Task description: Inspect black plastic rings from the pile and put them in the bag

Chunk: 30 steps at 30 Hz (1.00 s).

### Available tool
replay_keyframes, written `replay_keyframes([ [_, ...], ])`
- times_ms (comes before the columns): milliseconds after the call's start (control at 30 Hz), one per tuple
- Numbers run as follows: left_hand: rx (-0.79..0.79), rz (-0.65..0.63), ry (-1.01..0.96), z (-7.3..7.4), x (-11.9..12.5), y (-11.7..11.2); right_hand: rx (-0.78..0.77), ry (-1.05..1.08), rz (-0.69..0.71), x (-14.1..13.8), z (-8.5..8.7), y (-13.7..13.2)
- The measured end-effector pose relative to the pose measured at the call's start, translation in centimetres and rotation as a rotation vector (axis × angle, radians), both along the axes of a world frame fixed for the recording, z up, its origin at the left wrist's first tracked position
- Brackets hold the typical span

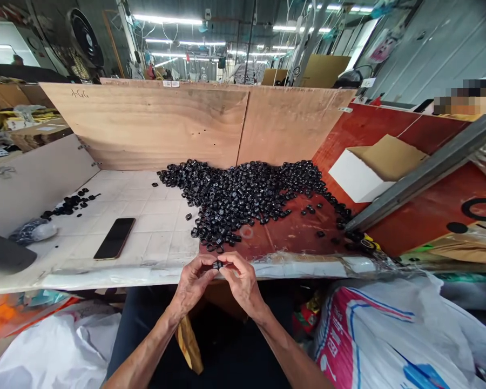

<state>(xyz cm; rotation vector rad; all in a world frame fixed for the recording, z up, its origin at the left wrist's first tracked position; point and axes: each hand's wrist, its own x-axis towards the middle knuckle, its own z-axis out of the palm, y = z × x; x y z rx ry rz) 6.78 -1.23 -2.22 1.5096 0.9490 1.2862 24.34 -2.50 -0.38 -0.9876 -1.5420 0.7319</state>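
Note:
Just over the front edge of the bench, my left hand point(195, 280) and my right hand point(240, 278) meet at the fingertips. Between them they pinch a small black ring-like part point(217, 265), mostly covered by the fingers. Both hands are closed on this one piece. Behind them spreads a large pile of similar black parts point(243, 194), reaching back to the wooden board. A pale ring point(247, 232) lies on the red surface near the pile's front.
A phone point(114, 238) lies left on the white bench top point(157, 216), with a smaller black cluster point(71, 204) beyond. A wooden board point(166, 124) walls the back. At right are an open box point(360, 174) and a slanted metal bar point(421, 178). Bags point(372, 329) stand below.

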Motion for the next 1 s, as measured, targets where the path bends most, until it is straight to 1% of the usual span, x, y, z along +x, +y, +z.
replay_keyframes([
  [100,-0.050,-0.039,0.017,0.3,0.0,-0.5,-0.031,0.027,-0.010,-0.2,-0.6,-0.5],
  [167,-0.050,-0.052,0.015,0.4,0.1,-0.8,-0.037,0.033,-0.012,-0.3,-0.9,-0.7],
  [267,0.030,-0.019,0.037,0.4,0.3,-1.2,-0.027,-0.022,-0.084,-0.5,-1.1,-1.0],
  [333,0.105,0.014,0.088,0.5,0.4,-1.4,-0.021,-0.075,-0.118,-0.5,-1.0,-1.2],
  [433,0.185,0.027,0.184,0.6,0.4,-1.7,-0.053,-0.101,-0.100,-0.5,-0.7,-1.5],
  [567,0.193,0.006,0.238,0.4,0.4,-1.9,-0.120,-0.084,-0.054,-0.1,-0.6,-1.8],
  [633,0.246,0.023,0.264,0.2,0.5,-2.0,-0.159,-0.096,-0.059,0.0,-0.8,-1.8],
  [767,0.379,0.057,0.344,-0.1,0.9,-2.4,-0.158,-0.203,-0.160,-0.3,-1.7,-1.5],
  [867,0.365,0.035,0.372,0.0,0.9,-2.5,-0.147,-0.268,-0.194,-0.3,-2.5,-1.2],
  [1000,0.274,-0.003,0.354,-0.2,0.8,-2.7,-0.175,-0.271,-0.172,-0.1,-2.7,-1.1],
])
